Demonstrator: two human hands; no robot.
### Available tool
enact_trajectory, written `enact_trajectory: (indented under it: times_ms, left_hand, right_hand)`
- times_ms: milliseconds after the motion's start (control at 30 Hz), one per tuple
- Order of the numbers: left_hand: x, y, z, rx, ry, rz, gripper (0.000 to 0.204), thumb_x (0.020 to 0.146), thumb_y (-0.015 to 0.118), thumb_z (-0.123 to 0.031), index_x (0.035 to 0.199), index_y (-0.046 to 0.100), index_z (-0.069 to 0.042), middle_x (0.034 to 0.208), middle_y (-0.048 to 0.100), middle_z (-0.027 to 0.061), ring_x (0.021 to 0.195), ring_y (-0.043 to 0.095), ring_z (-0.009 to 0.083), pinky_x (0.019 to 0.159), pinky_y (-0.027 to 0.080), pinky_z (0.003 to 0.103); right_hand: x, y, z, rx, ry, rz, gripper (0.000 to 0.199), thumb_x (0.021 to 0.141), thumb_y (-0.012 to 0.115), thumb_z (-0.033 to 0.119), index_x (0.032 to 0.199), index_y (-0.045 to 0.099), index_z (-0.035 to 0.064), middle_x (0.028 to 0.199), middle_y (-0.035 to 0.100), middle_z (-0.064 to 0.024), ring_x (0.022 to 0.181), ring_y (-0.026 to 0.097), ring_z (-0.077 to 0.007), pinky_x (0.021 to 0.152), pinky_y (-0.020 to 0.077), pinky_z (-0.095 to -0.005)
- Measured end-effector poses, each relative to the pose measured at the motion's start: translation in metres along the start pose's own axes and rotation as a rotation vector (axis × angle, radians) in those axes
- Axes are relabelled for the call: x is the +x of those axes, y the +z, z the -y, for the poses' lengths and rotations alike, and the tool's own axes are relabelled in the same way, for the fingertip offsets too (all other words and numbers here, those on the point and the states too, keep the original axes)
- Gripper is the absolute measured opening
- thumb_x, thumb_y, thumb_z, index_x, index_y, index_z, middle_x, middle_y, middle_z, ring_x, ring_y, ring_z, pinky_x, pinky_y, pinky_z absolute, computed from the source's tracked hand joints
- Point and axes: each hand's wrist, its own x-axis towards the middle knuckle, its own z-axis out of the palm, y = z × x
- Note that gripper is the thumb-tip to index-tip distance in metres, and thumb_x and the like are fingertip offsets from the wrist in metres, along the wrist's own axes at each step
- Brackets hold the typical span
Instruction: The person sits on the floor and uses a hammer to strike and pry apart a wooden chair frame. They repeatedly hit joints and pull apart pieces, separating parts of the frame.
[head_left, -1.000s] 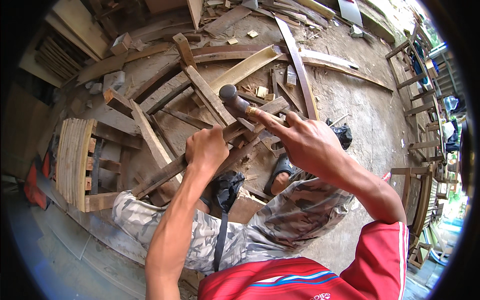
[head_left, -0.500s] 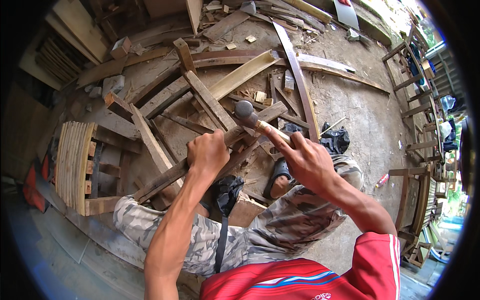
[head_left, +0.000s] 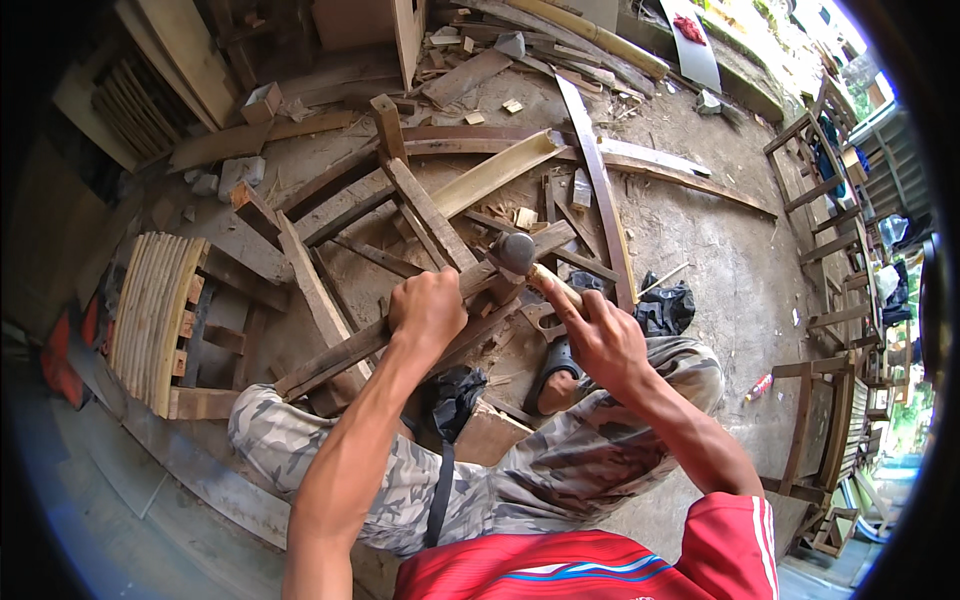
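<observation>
We see the left hand [head_left: 428,308] curled into a tight fist around a long wooden slat [head_left: 375,340], which runs slantwise from low on the left up toward the middle, above the person's knees. The right hand [head_left: 600,338] is wrapped around the pale handle of a hammer [head_left: 517,256], index finger stretched along the handle (the other fingers folded under it). The hammer's grey head sits right at the slat's upper end, touching or just above it; we cannot tell which. One hammer, one held slat. On the dirt floor [head_left: 720,270], a small red-and-white packet [head_left: 760,387] lies near the right knee.
</observation>
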Motion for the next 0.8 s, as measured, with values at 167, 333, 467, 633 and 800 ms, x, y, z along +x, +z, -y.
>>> enact_trajectory:
  times_ms: [167, 333, 467, 633, 800]
  left_hand:
    - [-0.002, 0.001, -0.001, -0.001, 0.015, -0.057, 0.01, 0.081, 0.063, -0.003, 0.086, 0.072, -0.002, 0.085, 0.073, 0.0233, 0.085, 0.074, 0.0391, 0.076, 0.059, 0.048]
    - [-0.001, 0.009, 0.005, -0.054, 0.028, -0.11, 0.012, 0.077, 0.066, -0.006, 0.087, 0.067, 0.0, 0.083, 0.07, 0.0288, 0.086, 0.07, 0.0477, 0.08, 0.055, 0.055]
    - [0.002, 0.013, 0.013, -0.015, 0.047, -0.147, 0.013, 0.078, 0.065, -0.006, 0.088, 0.065, 0.002, 0.083, 0.07, 0.0295, 0.086, 0.07, 0.0482, 0.08, 0.055, 0.056]
    - [0.005, 0.008, 0.027, 0.003, 0.029, -0.097, 0.02, 0.077, 0.065, -0.01, 0.092, 0.067, 0.003, 0.087, 0.07, 0.0306, 0.09, 0.07, 0.0485, 0.083, 0.055, 0.056]
    - [0.002, -0.003, 0.026, -0.018, 0.008, 0.04, 0.029, 0.075, 0.067, -0.019, 0.096, 0.07, 0.001, 0.093, 0.071, 0.0291, 0.096, 0.069, 0.0469, 0.088, 0.054, 0.055]
  right_hand:
    - [0.003, -0.002, 0.002, 0.015, 0.011, -0.048, 0.08, 0.079, 0.069, 0.001, 0.153, 0.047, 0.0208, 0.086, 0.05, -0.0077, 0.062, 0.058, -0.0238, 0.054, 0.0515, -0.037]
    - [0.014, -0.022, 0.022, 0.068, 0.157, 0.096, 0.087, 0.084, 0.069, 0.006, 0.159, 0.034, 0.0314, 0.09, 0.051, -0.0091, 0.067, 0.061, -0.0265, 0.056, 0.053, -0.0392]
    - [0.022, -0.02, 0.035, 0.068, 0.202, 0.078, 0.081, 0.088, 0.066, 0.009, 0.159, 0.034, 0.032, 0.092, 0.052, -0.0105, 0.07, 0.063, -0.0283, 0.057, 0.0535, -0.0405]
    - [0.034, -0.018, 0.041, 0.107, 0.205, 0.065, 0.076, 0.091, 0.064, 0.011, 0.157, 0.036, 0.0332, 0.093, 0.055, -0.0114, 0.068, 0.063, -0.0298, 0.057, 0.0526, -0.0427]
    - [0.056, -0.043, 0.021, 0.193, 0.177, 0.192, 0.07, 0.09, 0.063, 0.01, 0.153, 0.044, 0.0351, 0.092, 0.062, -0.0132, 0.071, 0.066, -0.0331, 0.059, 0.0522, -0.047]
